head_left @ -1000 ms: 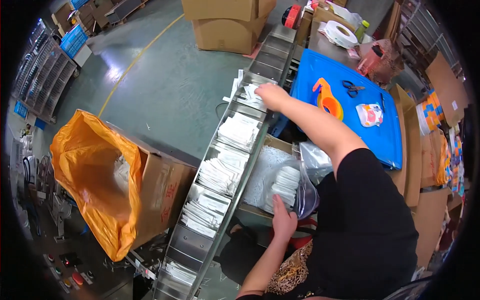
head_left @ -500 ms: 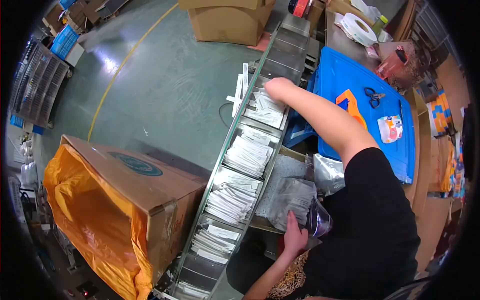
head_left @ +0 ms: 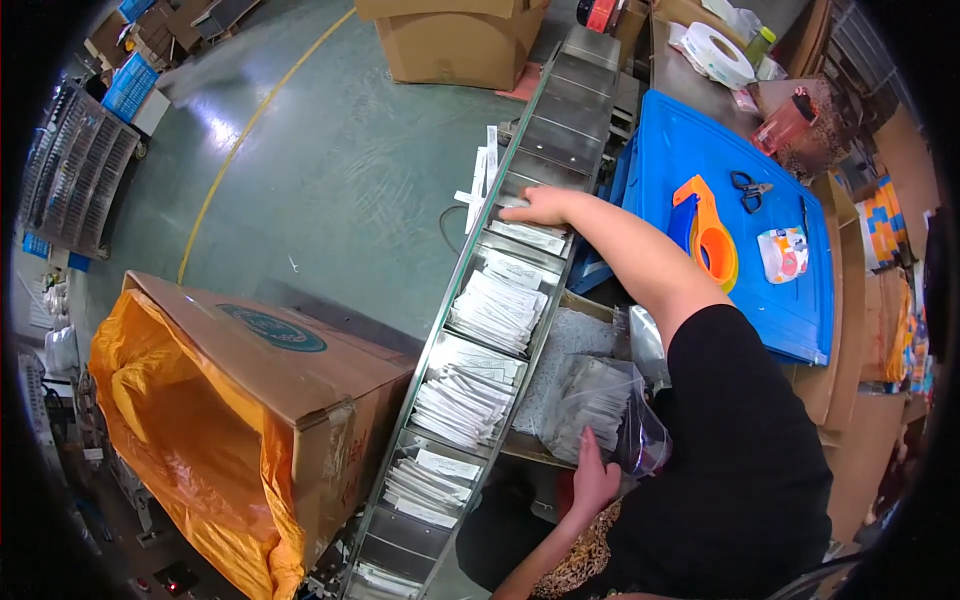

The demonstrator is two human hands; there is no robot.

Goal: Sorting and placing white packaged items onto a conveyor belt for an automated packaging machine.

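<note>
My right hand (head_left: pixel 545 206) reaches across to a metal slat conveyor (head_left: pixel 575 105). It closes over thin white paper packets (head_left: pixel 532 236) in one compartment, and its palm hides part of that pile. Down by my body, my left hand (head_left: pixel 596 478) grips the near side of a clear plastic bag (head_left: pixel 590 400). Many of the same slim packets are stacked inside the bag. The bag rests over a speckled light surface (head_left: pixel 570 345) beside the conveyor. Nearer compartments hold more packet piles (head_left: pixel 500 312).
Left of the conveyor stands a cardboard box (head_left: pixel 340 400) with an orange liner (head_left: pixel 130 370). Loose packets (head_left: pixel 482 180) stick out past the conveyor's far side. A blue lid (head_left: pixel 660 130) at right carries scissors (head_left: pixel 750 190), an orange tape dispenser (head_left: pixel 715 245) and a small soft pack (head_left: pixel 783 254).
My right hand has come back slightly toward me and now covers the packets that lay in view in that compartment. My left hand stays at the bag, with only a small shift.
</note>
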